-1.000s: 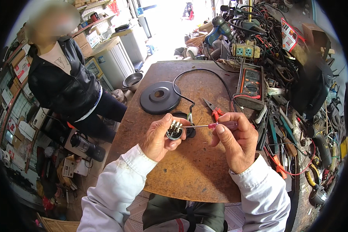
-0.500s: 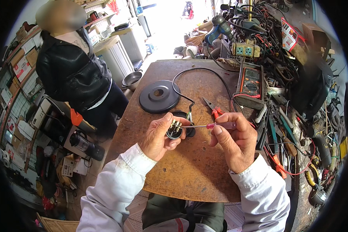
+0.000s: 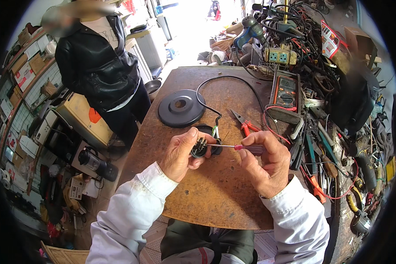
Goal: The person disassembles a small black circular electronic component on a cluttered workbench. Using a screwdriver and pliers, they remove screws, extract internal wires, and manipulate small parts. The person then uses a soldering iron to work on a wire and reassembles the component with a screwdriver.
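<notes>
My left hand [image 3: 178, 154] pinches a small round black plug-like part with metal contacts [image 3: 199, 150] between thumb and fingers, above the workbench. In my right hand [image 3: 268, 167] is a screwdriver [image 3: 226, 146] with a clear pinkish-red handle, held level. Its tip reaches the metal contacts; whether it sits in a screw is too small to tell. Just beyond my left hand lies a black housing piece [image 3: 203, 128], partly hidden, with a black cable [image 3: 226, 77] looping away from it. A round black base with a centre hole [image 3: 181, 108] rests farther left. Red-handled pliers [image 3: 245, 126] lie beyond my right hand.
The brown wooden workbench [image 3: 207, 207] spans the space before me. A multimeter [image 3: 287, 92] stands in a box at its right, beside heaped hand tools [image 3: 314, 145] and wires. A person in a black jacket [image 3: 99, 66] stands at the left. A blender [image 3: 97, 163] sits lower left.
The standing person has moved right, nearer the bench. My right hand and the screwdriver have shifted slightly, and the handle has tilted a little; both hands keep their holds.
</notes>
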Motion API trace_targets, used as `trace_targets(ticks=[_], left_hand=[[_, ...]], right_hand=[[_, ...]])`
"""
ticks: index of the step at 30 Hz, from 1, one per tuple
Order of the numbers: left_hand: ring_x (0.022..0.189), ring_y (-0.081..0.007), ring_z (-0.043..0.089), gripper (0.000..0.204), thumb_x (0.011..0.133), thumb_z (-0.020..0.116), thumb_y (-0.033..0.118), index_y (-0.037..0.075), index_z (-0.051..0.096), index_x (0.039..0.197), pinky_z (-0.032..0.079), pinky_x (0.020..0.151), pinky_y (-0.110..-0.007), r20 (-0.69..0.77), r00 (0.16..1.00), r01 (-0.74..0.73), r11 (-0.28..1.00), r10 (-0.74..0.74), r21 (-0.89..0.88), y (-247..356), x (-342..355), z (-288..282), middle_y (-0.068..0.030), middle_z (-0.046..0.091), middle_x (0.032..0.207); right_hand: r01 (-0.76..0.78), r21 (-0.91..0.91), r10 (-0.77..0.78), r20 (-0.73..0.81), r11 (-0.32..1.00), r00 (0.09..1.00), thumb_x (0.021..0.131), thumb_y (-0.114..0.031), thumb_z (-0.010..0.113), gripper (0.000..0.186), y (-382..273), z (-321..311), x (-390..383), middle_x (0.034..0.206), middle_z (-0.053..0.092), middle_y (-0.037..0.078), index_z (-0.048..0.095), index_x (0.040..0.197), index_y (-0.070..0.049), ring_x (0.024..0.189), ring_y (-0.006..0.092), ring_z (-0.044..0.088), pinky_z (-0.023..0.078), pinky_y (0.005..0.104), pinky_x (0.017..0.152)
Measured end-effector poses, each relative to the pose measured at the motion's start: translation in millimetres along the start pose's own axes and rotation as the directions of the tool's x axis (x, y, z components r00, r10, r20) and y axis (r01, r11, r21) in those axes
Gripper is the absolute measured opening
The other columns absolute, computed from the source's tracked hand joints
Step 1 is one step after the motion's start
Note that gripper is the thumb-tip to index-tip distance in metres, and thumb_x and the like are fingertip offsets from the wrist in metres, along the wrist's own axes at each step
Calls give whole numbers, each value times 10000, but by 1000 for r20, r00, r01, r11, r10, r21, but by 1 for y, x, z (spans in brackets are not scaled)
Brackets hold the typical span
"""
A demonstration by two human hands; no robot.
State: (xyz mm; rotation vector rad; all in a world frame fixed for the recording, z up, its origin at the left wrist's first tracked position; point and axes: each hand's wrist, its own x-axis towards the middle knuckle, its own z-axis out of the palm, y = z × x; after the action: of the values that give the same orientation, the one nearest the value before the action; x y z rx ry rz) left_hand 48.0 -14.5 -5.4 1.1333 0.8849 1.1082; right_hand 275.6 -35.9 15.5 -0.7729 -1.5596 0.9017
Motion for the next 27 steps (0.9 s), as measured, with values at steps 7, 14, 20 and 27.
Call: trace_targets(ticks=[7,14,20,27], left_hand=[[578,-71,496,666,1046,352,574,-21,650,1062,382,474,-185,6,1000,5,998,-5,57,-1,2,-3,-72,616,772],[593,-73,477,595,1048,349,500,-26,592,1183,371,518,-204,32,999,-11,1000,10,10,3,-1,0,-58,603,818],[597,-73,460,526,1052,358,431,-23,568,1214,347,531,-219,78,997,-19,999,16,42,4,-1,2,-58,593,842],[520,-59,413,653,1044,319,574,-15,597,1092,310,471,-199,8,999,-33,986,32,165,2,-3,5,-57,583,747]], right_hand=[[88,-68,-87,19,994,996,888,-13,665,112,3,0,0,846,666,61,604,981,3,781,109,651,520,262,723],[-20,-49,20,10,999,1000,937,-88,671,112,3,1,1,818,649,45,616,971,3,719,90,600,498,244,672],[-117,74,121,-63,990,991,988,-153,649,162,13,1,4,816,626,-2,622,971,6,724,46,544,460,224,641],[-46,-16,45,-65,999,997,997,-187,642,206,3,5,2,806,649,27,654,1031,16,707,78,570,474,243,635]])
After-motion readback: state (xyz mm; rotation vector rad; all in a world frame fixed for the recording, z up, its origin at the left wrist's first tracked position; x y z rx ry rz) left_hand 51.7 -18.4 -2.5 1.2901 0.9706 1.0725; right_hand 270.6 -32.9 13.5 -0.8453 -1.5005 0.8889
